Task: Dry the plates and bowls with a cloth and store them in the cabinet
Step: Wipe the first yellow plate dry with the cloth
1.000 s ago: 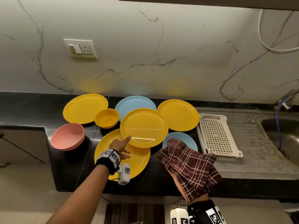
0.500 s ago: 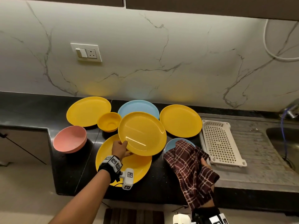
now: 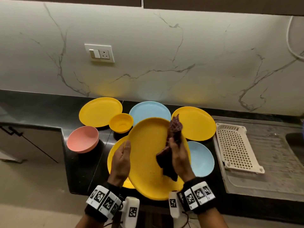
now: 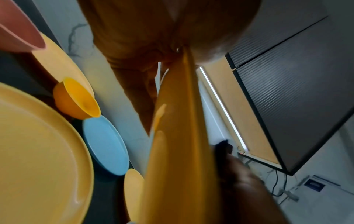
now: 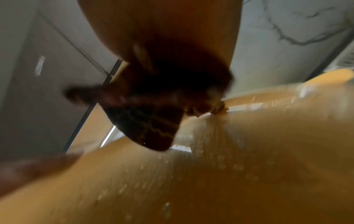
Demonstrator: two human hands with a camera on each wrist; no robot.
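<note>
You held the lifted yellow plate (image 3: 148, 155) in the lower centre of the head view, tilted and raised above the black counter (image 3: 82, 170), with small water drops visible on its surface in the right wrist view. Your left hand (image 3: 120, 160) gripped its left rim, the thumb on the face of the plate and the fingers curled behind it. Your right hand (image 3: 180, 157) was at the right rim and pinched the dark checked cloth (image 3: 172, 145) against the plate; the cloth was bunched and stood up above your fingers toward the middle of the frame. Below the held plate another yellow plate (image 3: 115, 155) lay on the counter, mostly hidden. Just right of it lay a small blue plate (image 3: 202, 158). Behind, near the marble wall (image 3: 164, 63), you had a yellow plate at left (image 3: 98, 112), a blue plate at centre (image 3: 151, 111) and a yellow plate at right (image 3: 197, 124). A small yellow bowl (image 3: 121, 122) stood between the two left ones, and a pink bowl (image 3: 82, 139) stood at the left edge of the counter. At the right of the frame a white perforated tray (image 3: 235, 145) lay on the steel drainboard (image 3: 271, 162). A switch plate (image 3: 99, 53) was on the wall at upper left.
</note>
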